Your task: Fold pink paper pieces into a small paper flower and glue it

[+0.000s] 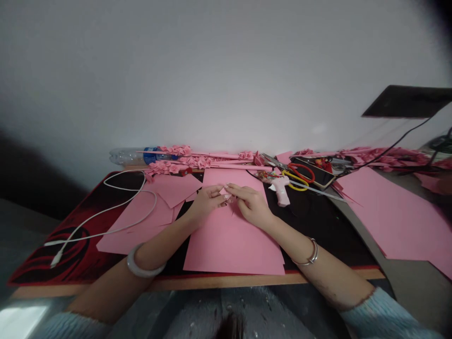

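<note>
Between my two hands is a small folded piece of pink paper (223, 191). My left hand (209, 201) pinches it from the left with thumb and fingers. From the right, the fingertips of my right hand (250, 201) close on its edge, partly hiding it. Both hands are just above large pink paper sheets (233, 249) in the middle of the desk. To the right of my right hand lies a pale pink glue gun (281, 190). Behind it rest scissors with yellow and red handles (300, 178).
Loose pink sheets (141, 221) and a white cable (106, 232) lie at the left. Pink paper flowers (197, 162) and a plastic bottle (129, 156) line the wall. A phone-like black object (314, 172) lies behind the scissors. More pink sheets (399, 216) cover the right side.
</note>
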